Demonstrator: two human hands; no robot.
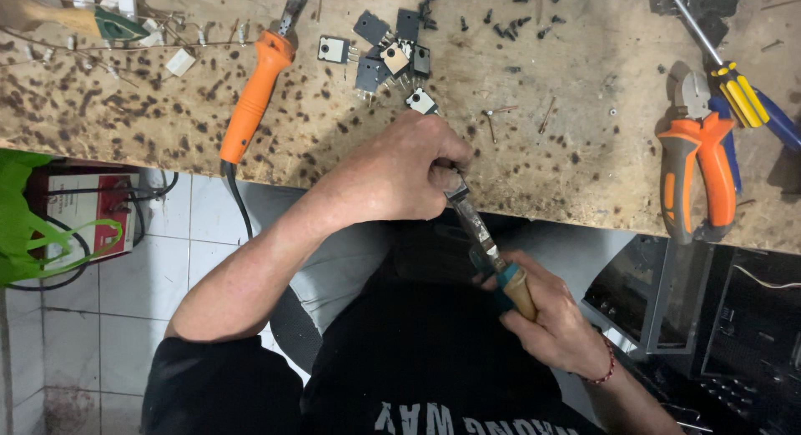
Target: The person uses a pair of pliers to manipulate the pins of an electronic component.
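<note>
From the head camera, I see my left hand [399, 170] closed in a tight grip at the desk's [584, 164] near edge, pinching a small black component [422, 101] against the blade of a tool [477, 226]. My right hand [557, 322] is wrapped shut around the tool's wooden handle, below the desk edge. An orange-handled soldering iron [254, 93] lies toward the far left corner, orange pliers [699, 164] near the right edge. Under the desk's left end sits a red-and-white boxed package [79, 211] beside a green bag [21, 218]. The desk's middle lies open.
</note>
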